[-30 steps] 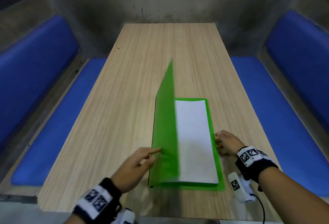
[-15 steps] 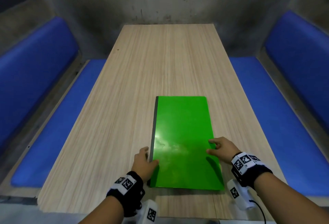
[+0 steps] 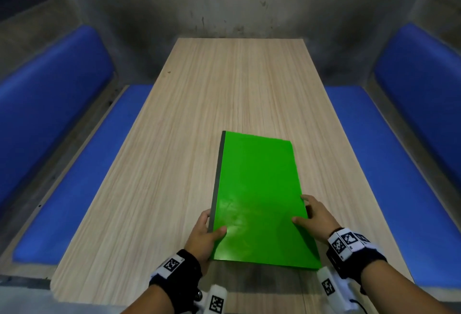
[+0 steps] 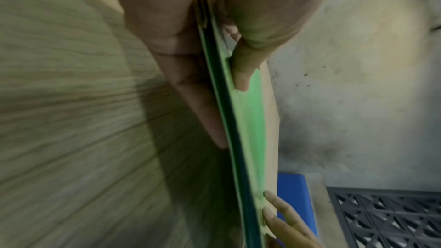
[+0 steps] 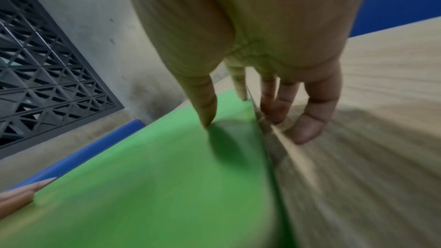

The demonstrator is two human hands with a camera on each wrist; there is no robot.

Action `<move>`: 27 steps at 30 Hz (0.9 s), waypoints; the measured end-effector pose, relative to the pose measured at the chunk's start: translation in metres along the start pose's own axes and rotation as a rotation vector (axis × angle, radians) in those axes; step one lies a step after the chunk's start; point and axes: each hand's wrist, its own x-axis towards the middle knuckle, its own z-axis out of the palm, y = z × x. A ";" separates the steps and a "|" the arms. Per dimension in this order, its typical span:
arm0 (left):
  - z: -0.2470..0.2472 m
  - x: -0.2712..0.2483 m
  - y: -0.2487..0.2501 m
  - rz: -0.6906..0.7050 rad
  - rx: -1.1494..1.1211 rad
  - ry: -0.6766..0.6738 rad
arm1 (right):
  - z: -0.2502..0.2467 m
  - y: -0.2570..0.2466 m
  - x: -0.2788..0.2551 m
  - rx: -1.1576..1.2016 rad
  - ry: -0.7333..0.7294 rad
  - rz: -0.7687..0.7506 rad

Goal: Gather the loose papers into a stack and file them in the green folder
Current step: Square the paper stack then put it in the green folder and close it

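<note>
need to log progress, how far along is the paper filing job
Nearly done. The green folder is closed, and no loose papers show on the table. In hand: the left hand grips the spine edge and the right hand the opposite edge. Left: apparently only setting it down.

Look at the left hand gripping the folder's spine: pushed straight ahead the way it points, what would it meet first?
Probably nothing soon: beyond the left hand, alongside the green folder, only bare table shows, then the far wall.
</note>
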 end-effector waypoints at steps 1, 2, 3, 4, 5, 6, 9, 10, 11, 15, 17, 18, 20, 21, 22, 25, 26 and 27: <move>-0.003 0.001 0.002 0.028 -0.013 -0.007 | 0.003 -0.001 0.000 0.077 0.000 0.023; -0.008 0.001 0.004 0.053 -0.024 -0.008 | 0.007 -0.003 0.001 0.160 -0.014 0.058; -0.013 0.003 0.008 0.070 -0.038 -0.006 | 0.011 -0.007 0.002 0.240 -0.043 0.097; -0.020 0.005 0.012 0.077 -0.056 -0.001 | 0.016 -0.014 0.004 0.311 -0.072 0.134; -0.029 0.008 0.017 0.081 -0.075 0.006 | 0.020 -0.022 0.007 0.369 -0.090 0.144; -0.039 0.011 0.023 0.088 -0.087 0.013 | 0.025 -0.030 0.013 0.407 -0.093 0.139; -0.074 0.029 0.043 0.118 -0.064 0.057 | 0.044 -0.067 0.032 0.442 -0.091 0.046; -0.086 0.037 0.050 0.129 -0.032 0.074 | 0.051 -0.080 0.038 0.443 -0.090 0.014; -0.098 0.046 0.059 0.136 0.001 0.089 | 0.058 -0.093 0.044 0.446 -0.084 -0.013; -0.136 0.082 0.092 0.161 0.114 0.139 | 0.086 -0.133 0.082 0.404 -0.044 -0.070; -0.150 0.099 0.104 0.168 0.193 0.170 | 0.103 -0.142 0.105 0.360 0.004 -0.079; -0.154 0.107 0.109 0.169 0.220 0.186 | 0.111 -0.144 0.114 0.349 0.018 -0.077; -0.163 0.120 0.112 0.154 0.242 0.206 | 0.120 -0.152 0.121 0.296 0.041 -0.077; -0.168 0.125 0.113 0.138 0.258 0.214 | 0.122 -0.155 0.124 0.246 0.048 -0.072; -0.172 0.130 0.112 0.120 0.286 0.225 | 0.124 -0.157 0.128 0.199 0.054 -0.084; -0.183 0.143 0.110 0.069 0.469 0.312 | 0.128 -0.161 0.136 0.074 0.073 -0.106; -0.185 0.147 0.109 0.076 0.557 0.347 | 0.131 -0.161 0.139 0.019 0.088 -0.119; -0.184 0.148 0.111 0.082 0.651 0.379 | 0.133 -0.161 0.140 -0.041 0.101 -0.112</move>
